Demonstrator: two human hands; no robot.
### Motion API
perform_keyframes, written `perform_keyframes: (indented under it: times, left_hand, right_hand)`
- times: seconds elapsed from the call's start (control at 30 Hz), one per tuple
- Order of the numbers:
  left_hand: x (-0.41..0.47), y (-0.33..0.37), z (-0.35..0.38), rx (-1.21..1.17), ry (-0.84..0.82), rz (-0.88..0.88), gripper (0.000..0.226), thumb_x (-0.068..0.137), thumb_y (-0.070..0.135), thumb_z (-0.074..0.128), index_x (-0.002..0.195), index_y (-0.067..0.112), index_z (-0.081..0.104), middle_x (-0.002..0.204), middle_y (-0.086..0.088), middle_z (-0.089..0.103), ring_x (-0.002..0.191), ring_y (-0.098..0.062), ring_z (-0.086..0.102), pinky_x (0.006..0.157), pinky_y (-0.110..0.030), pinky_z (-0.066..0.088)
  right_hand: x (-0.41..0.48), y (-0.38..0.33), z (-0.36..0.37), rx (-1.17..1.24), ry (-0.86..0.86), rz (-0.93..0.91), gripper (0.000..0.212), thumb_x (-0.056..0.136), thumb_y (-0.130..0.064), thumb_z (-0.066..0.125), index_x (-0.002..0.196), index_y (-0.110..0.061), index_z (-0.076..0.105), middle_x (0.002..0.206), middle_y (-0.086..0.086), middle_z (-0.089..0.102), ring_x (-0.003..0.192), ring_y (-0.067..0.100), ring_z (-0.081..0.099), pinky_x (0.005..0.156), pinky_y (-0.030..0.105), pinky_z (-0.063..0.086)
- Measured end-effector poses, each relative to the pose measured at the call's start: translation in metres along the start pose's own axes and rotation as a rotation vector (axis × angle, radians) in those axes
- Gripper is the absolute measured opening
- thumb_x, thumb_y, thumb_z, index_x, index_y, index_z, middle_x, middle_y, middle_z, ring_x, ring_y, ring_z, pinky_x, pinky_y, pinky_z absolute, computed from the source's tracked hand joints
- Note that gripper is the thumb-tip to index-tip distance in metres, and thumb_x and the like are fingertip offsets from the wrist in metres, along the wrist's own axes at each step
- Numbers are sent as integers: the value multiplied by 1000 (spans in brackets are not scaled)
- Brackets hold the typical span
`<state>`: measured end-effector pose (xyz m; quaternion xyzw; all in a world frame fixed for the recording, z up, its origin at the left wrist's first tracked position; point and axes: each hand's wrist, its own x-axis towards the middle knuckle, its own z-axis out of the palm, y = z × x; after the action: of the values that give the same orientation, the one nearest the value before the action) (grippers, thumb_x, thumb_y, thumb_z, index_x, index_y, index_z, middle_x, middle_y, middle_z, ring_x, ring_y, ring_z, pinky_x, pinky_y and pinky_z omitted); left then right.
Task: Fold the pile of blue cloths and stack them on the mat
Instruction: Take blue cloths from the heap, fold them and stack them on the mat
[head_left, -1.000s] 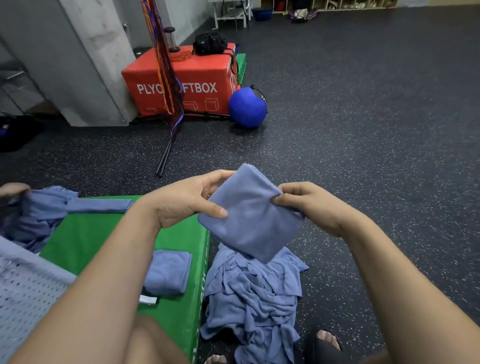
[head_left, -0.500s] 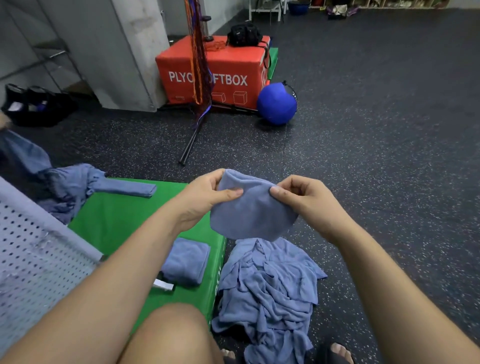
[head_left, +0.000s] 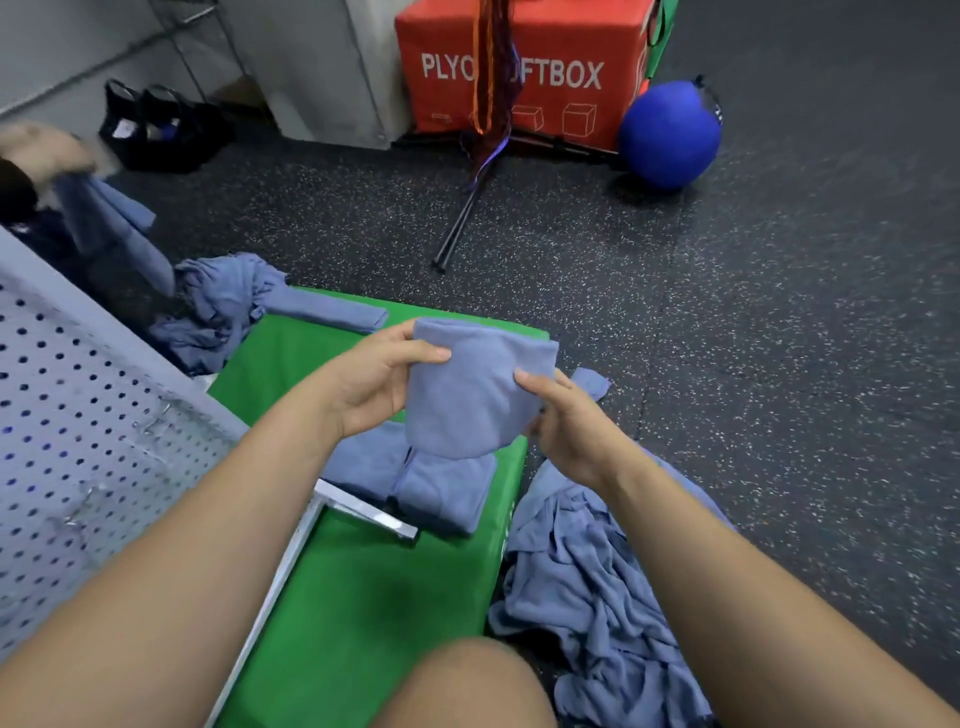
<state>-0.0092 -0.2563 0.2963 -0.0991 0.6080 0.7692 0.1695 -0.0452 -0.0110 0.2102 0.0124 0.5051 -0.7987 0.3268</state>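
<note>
A folded blue cloth (head_left: 475, 389) hangs in the air above the green mat (head_left: 363, 597). My left hand (head_left: 376, 387) pinches its left edge, thumb on top. My right hand (head_left: 569, 423) grips its right edge. Directly under it, a folded blue cloth (head_left: 426, 483) lies flat on the mat. The loose pile of blue cloths (head_left: 592, 587) sprawls on the dark floor to the right of the mat, beneath my right forearm. A second heap of blue cloths (head_left: 223, 306) lies at the mat's far left corner, with one long folded piece reaching onto the mat.
Another person's hand (head_left: 47, 150) holds a blue cloth at far left. A perforated grey bench (head_left: 78, 441) with a metal leg fills the left. A red plyo box (head_left: 524, 62), blue ball (head_left: 670, 135), stand and black shoes (head_left: 156, 130) sit beyond.
Both hands have carried the folded cloth leftward, from above the floor pile to above the folded cloth on the mat. The other person's hand has lifted a cloth at far left.
</note>
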Motion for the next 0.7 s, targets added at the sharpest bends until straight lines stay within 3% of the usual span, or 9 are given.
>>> perform_keyframes:
  times: [0.1,0.17,0.23,0.37,0.43,0.5,0.57,0.63,0.7]
  left_hand:
    - [12,-18,-41,-55,127,-12,60,87,1,72,145,-1,58,135,-17,69,113,-26,71,95,-36,60]
    - [17,-33,-63,-77,181,-45,58,84,1,73,141,6,63,126,-15,72,104,-23,73,86,-33,62]
    - [24,-45,-79,-64,251,-110,58,82,2,72,139,9,64,120,-15,72,96,-22,73,77,-31,61]
    - [47,-65,-112,147,424,-227,31,87,-3,62,115,5,73,100,-14,76,89,-26,70,73,-32,55]
    - [55,-70,-122,368,486,-266,20,86,-6,61,97,8,71,86,-9,76,80,-25,67,66,-25,50]
    - [64,-82,-132,605,570,-279,25,89,-8,60,84,16,66,81,-7,71,74,-22,63,65,-27,45]
    - [73,-100,-145,754,679,-276,17,94,1,64,85,16,66,89,-13,73,83,-29,68,68,-30,43]
    - [81,-122,-162,852,773,-270,7,99,13,63,100,16,69,104,-20,76,98,-36,72,71,-33,46]
    - [86,-139,-178,933,819,-275,16,102,18,61,115,15,69,111,-22,75,102,-38,71,75,-36,49]
  right_hand:
    - [36,30,6,-17,31,89,77,69,-50,95,127,-21,55,132,9,69,125,38,65,97,46,47]
    - [53,49,9,-41,-37,159,80,77,-49,88,142,-12,60,143,9,68,138,39,59,109,51,42]
    - [69,65,10,-74,-93,240,69,86,-41,80,145,-10,64,145,14,67,133,35,62,113,49,40]
    - [93,93,28,-166,-20,282,28,95,-20,75,121,-11,74,114,4,79,99,21,70,87,33,51]
    - [105,114,41,-178,58,278,25,96,-13,76,120,-10,73,112,3,81,99,22,75,84,35,58]
    - [116,138,54,-183,131,288,30,95,-12,78,124,-8,72,116,7,81,105,28,77,84,42,63]
    - [125,162,64,-187,186,298,28,96,-13,78,123,-10,72,115,10,80,107,34,77,80,45,64]
    - [132,181,73,-182,221,314,24,96,-15,78,118,-13,72,111,10,81,105,36,77,85,52,65]
    - [139,194,79,-187,205,328,22,98,-14,76,119,-12,71,110,10,81,102,35,78,88,55,65]
